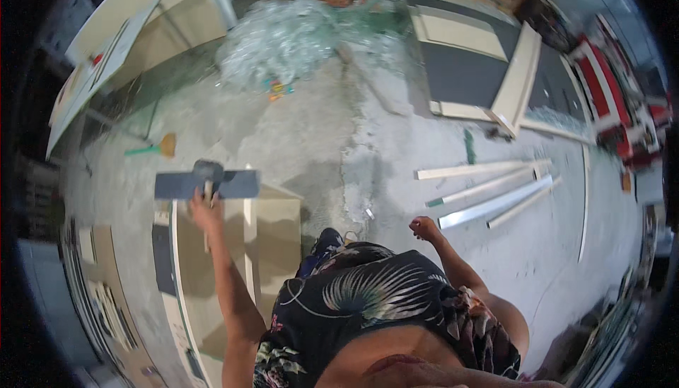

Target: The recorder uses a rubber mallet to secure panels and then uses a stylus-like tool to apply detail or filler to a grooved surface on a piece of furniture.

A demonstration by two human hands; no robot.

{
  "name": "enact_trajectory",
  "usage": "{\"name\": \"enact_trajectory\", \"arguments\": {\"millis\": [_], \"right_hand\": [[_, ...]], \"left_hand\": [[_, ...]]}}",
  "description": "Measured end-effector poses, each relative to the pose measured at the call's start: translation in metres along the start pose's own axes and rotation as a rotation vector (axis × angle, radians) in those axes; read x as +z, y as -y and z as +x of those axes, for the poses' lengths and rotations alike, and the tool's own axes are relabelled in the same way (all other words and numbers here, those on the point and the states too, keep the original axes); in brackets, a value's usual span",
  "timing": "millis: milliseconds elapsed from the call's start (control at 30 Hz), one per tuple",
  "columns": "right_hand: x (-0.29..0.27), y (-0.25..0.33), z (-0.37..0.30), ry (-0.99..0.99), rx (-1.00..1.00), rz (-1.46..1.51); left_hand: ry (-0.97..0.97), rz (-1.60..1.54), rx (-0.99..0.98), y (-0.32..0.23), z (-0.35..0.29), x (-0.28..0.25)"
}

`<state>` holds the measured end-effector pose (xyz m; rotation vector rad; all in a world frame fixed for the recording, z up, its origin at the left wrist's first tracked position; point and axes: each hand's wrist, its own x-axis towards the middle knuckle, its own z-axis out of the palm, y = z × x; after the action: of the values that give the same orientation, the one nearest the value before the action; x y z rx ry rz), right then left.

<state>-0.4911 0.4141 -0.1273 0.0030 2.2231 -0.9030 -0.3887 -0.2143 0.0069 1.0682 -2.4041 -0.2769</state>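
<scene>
though partly hidden, mallet handle (209, 190) within wrapped left fingers (199, 204); right fingers (416, 224) loosely curled, grip unclear

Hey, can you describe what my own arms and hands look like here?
Your left hand and right hand are bare, with no gloves, and no watch or bracelet shows. The forearms are uncovered too. Your black top has short sleeves and a pale leaf and flower print.

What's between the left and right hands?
From left hand to right hand, the head view shows the cream panel unit, then concrete floor with a small pale object.
</scene>
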Motion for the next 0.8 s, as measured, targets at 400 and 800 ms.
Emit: {"name": "enact_trajectory", "arguments": {"millis": [400, 800], "right_hand": [[-0.039, 0.076, 0.064, -0.040, -0.081, 0.082], [-0.121, 0.226, 0.239, -0.016, -0.259, -0.014]], "left_hand": [[0.208, -0.010, -0.126, 0.021, 0.025, 0.009], [0.588, -0.293, -0.538, 0.056, 0.050, 0.013]]}}
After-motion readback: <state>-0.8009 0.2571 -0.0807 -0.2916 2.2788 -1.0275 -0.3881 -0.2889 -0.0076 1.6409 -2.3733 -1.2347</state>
